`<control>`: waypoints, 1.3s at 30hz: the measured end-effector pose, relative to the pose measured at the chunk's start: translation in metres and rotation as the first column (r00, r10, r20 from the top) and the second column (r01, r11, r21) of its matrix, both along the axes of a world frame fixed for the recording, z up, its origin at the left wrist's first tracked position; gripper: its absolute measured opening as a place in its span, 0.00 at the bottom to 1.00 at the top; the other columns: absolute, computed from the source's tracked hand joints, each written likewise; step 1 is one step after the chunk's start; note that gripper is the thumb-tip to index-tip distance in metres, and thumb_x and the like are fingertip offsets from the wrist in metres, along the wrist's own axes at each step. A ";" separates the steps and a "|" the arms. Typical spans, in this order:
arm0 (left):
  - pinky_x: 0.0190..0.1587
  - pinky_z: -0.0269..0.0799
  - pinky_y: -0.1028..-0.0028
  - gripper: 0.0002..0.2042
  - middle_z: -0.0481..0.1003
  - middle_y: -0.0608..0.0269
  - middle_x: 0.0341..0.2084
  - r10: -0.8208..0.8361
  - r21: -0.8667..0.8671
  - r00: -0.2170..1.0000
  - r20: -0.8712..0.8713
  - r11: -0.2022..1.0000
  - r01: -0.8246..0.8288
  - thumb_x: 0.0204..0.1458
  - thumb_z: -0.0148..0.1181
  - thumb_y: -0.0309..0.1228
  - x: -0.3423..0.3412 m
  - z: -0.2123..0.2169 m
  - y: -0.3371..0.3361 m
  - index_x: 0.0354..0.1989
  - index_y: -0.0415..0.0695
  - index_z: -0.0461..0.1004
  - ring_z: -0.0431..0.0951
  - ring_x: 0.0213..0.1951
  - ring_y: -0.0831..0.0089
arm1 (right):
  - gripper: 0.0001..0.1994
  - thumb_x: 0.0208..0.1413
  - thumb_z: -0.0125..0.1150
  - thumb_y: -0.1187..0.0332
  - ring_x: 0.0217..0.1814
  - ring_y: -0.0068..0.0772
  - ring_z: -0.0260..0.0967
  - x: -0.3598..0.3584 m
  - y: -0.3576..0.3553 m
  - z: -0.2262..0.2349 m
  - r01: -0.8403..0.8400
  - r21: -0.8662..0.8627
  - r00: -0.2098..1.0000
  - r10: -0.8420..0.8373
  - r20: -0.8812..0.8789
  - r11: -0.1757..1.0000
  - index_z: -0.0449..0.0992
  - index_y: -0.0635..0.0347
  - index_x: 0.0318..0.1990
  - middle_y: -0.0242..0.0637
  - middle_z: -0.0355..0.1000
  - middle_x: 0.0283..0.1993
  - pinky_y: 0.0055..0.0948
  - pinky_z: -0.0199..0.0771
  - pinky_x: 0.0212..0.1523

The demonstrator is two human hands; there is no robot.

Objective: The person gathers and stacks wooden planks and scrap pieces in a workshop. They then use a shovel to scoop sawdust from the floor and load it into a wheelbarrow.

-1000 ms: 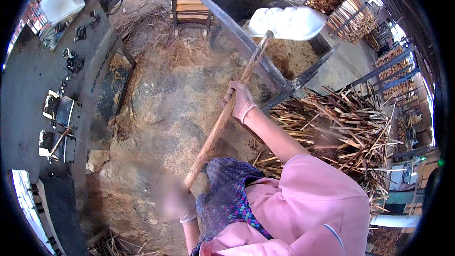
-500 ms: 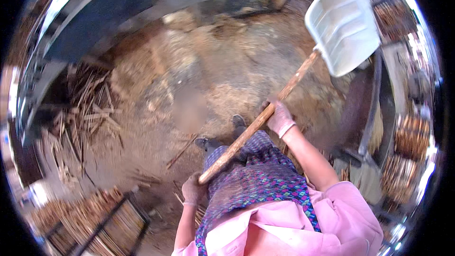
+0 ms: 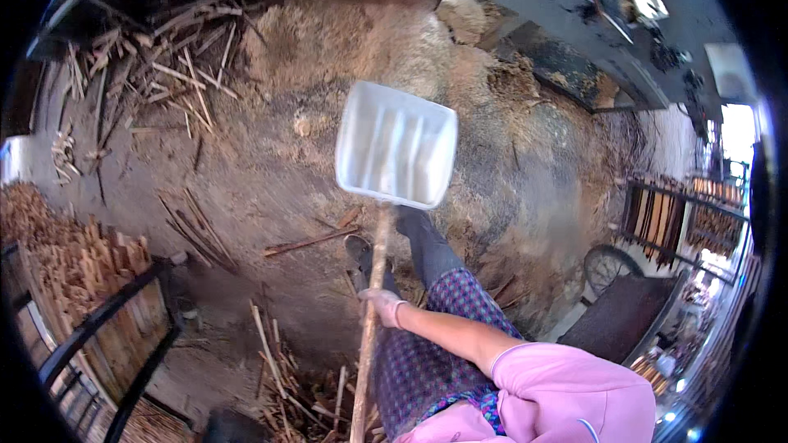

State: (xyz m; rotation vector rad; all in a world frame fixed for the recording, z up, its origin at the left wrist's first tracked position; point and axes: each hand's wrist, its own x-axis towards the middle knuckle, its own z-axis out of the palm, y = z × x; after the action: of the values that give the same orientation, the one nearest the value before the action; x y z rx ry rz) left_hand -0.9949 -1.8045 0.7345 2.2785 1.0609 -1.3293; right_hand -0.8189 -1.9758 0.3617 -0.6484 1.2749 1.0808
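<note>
A shovel with a broad, ribbed white scoop (image 3: 396, 148) and a long wooden handle (image 3: 364, 373) extends out in front of me. My right hand (image 3: 384, 308), in a light glove, is closed around the upper part of the handle, below the scoop. The hollow of the scoop faces up, and no load shows in it. Toward the lower edge of the picture the handle runs out of sight. My left hand is outside the view. Behind the scoop lies a heap of tan sawdust (image 3: 328, 45) spread over the floor.
Loose wood strips (image 3: 189, 86) lie scattered at the far left, with more sticks (image 3: 308, 377) near my legs. At left stands a black-framed rack (image 3: 103, 312) packed with upright wood pieces. A cart (image 3: 617, 316) with a spoked wheel (image 3: 609, 269) is on the right.
The scoop has swung from the far right to the middle, and my view has turned. My right hand still grips the handle; my left hand has passed out of view.
</note>
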 end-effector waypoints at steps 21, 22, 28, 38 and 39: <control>0.42 0.80 0.62 0.25 0.82 0.47 0.36 -0.011 0.057 0.993 0.117 0.998 0.004 0.41 0.74 0.29 0.030 -0.410 0.014 0.51 0.39 0.76 0.84 0.39 0.54 | 0.17 0.57 0.63 0.61 0.43 0.45 0.77 0.223 0.013 -0.240 -0.247 -0.319 0.945 0.301 0.129 0.915 0.78 0.68 0.44 0.49 0.77 0.44 0.48 0.78 0.41; 0.41 0.80 0.61 0.26 0.82 0.48 0.35 -0.022 0.045 0.994 0.106 0.999 0.017 0.41 0.74 0.29 0.011 -0.419 0.028 0.52 0.39 0.76 0.84 0.38 0.54 | 0.16 0.57 0.62 0.61 0.42 0.45 0.77 0.224 0.021 -0.246 -0.264 -0.314 0.941 0.315 0.123 0.912 0.78 0.69 0.43 0.49 0.77 0.43 0.47 0.79 0.41; 0.36 0.77 0.62 0.16 0.80 0.48 0.28 0.138 -0.066 0.971 0.194 0.990 -0.128 0.45 0.70 0.23 0.063 -0.427 0.078 0.43 0.35 0.76 0.82 0.32 0.54 | 0.18 0.57 0.58 0.57 0.39 0.46 0.75 0.211 0.046 -0.298 -0.427 -0.442 0.791 0.563 0.240 0.789 0.78 0.67 0.39 0.49 0.76 0.35 0.46 0.72 0.41; 0.35 0.76 0.57 0.19 0.79 0.45 0.30 0.015 -0.033 0.943 0.333 0.999 -0.004 0.42 0.70 0.23 0.176 -0.452 0.089 0.45 0.38 0.75 0.80 0.34 0.43 | 0.10 0.64 0.57 0.63 0.35 0.41 0.69 0.373 0.048 -0.233 -0.121 -0.219 0.935 0.185 0.303 0.968 0.66 0.59 0.39 0.41 0.67 0.32 0.47 0.79 0.36; 0.35 0.76 0.56 0.19 0.79 0.45 0.30 0.006 -0.027 0.947 0.320 1.000 0.003 0.43 0.70 0.24 0.192 -0.456 0.080 0.45 0.39 0.75 0.81 0.34 0.43 | 0.12 0.62 0.57 0.60 0.33 0.42 0.70 0.395 0.038 -0.227 -0.135 -0.228 0.917 0.209 0.340 0.964 0.68 0.60 0.36 0.42 0.69 0.30 0.46 0.77 0.36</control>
State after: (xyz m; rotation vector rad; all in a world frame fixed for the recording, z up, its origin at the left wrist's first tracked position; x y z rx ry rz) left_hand -0.8024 -1.7247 0.2781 2.3660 0.9258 -0.9213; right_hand -0.4240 -1.9375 0.1345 -1.0801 1.0227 0.9260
